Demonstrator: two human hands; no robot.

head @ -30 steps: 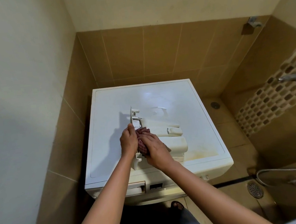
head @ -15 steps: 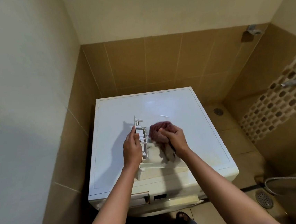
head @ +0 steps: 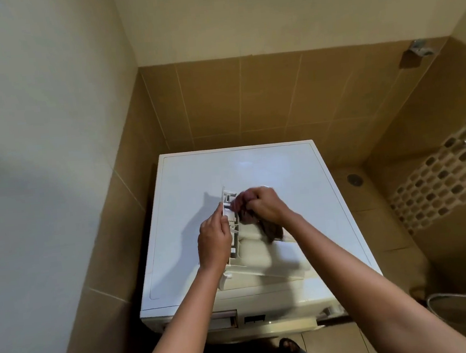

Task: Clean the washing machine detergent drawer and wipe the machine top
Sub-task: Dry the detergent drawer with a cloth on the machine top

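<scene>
From the head camera, a white plastic detergent drawer (head: 262,261) lies on the glossy white washing machine top (head: 254,168), its front panel standing on edge. The left hand (head: 214,242) holds it, fingers (head: 220,210) and thumb pinching the panel's upper edge. Just right of those fingers, the right hand (head: 263,204) has its fingers curled tight round a bunched dark reddish cloth (head: 272,229) — pressed into the drawer's far end. Nearer than both hands, the machine's front shows the dark drawer slot (head: 225,319) — lettering there is too small to read.
</scene>
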